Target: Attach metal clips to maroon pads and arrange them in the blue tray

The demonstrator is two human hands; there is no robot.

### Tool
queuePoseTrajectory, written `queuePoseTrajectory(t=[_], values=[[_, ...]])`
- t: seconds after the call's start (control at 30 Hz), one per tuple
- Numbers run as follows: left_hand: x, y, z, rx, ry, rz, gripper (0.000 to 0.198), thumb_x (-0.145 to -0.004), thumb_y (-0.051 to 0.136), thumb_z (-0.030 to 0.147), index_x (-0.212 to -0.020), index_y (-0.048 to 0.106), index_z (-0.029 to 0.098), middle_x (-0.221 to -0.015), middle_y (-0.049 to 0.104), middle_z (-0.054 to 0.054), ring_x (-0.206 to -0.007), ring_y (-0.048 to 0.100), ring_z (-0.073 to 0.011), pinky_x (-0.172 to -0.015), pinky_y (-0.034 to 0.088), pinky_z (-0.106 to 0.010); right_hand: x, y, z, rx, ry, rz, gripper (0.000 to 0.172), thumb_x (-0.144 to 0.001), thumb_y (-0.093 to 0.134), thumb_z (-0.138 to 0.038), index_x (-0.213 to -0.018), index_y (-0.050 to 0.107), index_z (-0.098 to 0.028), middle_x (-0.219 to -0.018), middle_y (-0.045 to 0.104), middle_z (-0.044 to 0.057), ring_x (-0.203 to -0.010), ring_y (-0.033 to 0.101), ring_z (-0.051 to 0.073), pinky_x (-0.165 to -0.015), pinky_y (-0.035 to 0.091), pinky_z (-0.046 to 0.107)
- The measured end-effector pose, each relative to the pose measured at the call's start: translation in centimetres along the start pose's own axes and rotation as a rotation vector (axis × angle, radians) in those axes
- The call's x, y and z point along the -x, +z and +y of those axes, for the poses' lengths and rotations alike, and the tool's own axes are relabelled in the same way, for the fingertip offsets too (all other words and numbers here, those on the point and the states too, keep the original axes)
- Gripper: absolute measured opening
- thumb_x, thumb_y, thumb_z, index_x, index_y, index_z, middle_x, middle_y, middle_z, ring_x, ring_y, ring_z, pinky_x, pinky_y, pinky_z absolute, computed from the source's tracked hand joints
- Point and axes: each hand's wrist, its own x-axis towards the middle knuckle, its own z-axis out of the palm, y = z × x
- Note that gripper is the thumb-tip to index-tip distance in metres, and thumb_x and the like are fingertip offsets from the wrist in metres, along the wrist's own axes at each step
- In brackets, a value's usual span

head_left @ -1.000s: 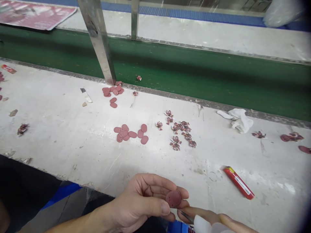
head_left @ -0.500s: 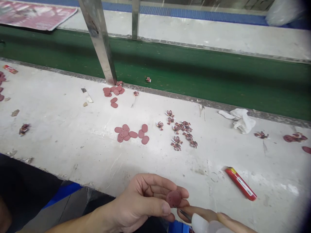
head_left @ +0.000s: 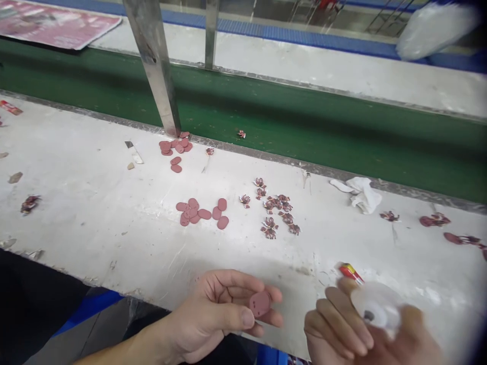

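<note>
Left hand (head_left: 216, 309) low over the near edge of the bench (head_left: 83, 177), palm turned inward. Thumb and fingers closed on one disc (head_left: 260, 303), reddish-brown, small dark marks on its face; remaining fingers half curled behind it. Disc is held up, clear of the bench top.

Right hand (head_left: 350, 324) well to the right, blurred. Fingers wrapped about a pale translucent bottle (head_left: 380, 304), a dark spot showing at its end; exact grip hard to read. The two hands stand apart.

Red packet (head_left: 350, 272) just beyond the right hand, partly hidden by it. Ahead of the left hand: a group of loose discs (head_left: 192, 213), some overlapping. To their right, a cluster of small brown-and-white pieces (head_left: 280, 204). Crumpled white cloth (head_left: 363, 196) farther right, near the green belt (head_left: 323, 126).
</note>
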Motion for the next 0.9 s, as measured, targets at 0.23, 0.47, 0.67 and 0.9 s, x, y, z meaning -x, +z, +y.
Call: queuePoseTrajectory(t=[0.23, 0.47, 0.67, 0.9], values=[[0.5, -0.5, 1.2, -0.015, 0.001, 0.178, 0.023, -0.078, 0.087, 0.017, -0.100, 0.084, 0.024, -0.112, 0.085, -0.008, -0.091, 0.080, -0.0147, -0.074, 0.057, -0.015, -4.9, -4.0, -2.4, -0.358, 0.221, -0.239, 0.031, -0.082, 0.056, 0.005, -0.107, 0.057, -0.013, -0.062, 0.062, -0.003, -0.054, 0.072, 0.012, -0.046, 0.055, 0.009], [1.1, -1.4, 2.5, -0.051, 0.056, 0.269, 0.023, -0.078, 0.088, 0.019, -0.101, 0.083, 0.021, -0.114, 0.084, -0.011, -0.092, 0.080, -0.0167, -0.076, 0.058, -0.018, -3.1, -0.5, 0.6, 0.738, -0.151, -0.093, 0.025, -0.093, 0.073, -0.045, -0.103, 0.074, -0.023, -0.070, 0.062, -0.002, -0.050, 0.055, 0.010, -0.041, 0.051, 0.019], [1.5, -1.0, 2.6, -0.050, 0.064, 0.263, 0.022, -0.079, 0.087, 0.020, -0.101, 0.083, 0.021, -0.115, 0.084, -0.012, -0.092, 0.080, -0.0164, -0.076, 0.058, -0.018, -8.9, 0.1, 2.7, 1.618, -0.547, -0.193, 0.020, -0.093, 0.071, -0.036, -0.106, 0.077, -0.022, -0.117, 0.070, 0.008, -0.112, 0.062, 0.027, -0.098, 0.051, 0.049], [1.8, -1.6, 2.9, -0.055, 0.106, 0.309, 0.025, -0.075, 0.091, 0.024, -0.098, 0.084, 0.021, -0.112, 0.084, -0.013, -0.090, 0.081, -0.0179, -0.074, 0.058, -0.019, -9.4, -0.7, 1.9, 2.002, -0.605, -0.403, 0.027, -0.104, 0.054, -0.038, -0.113, 0.073, -0.021, -0.099, 0.070, 0.005, -0.079, 0.068, 0.018, -0.071, 0.057, 0.036]])
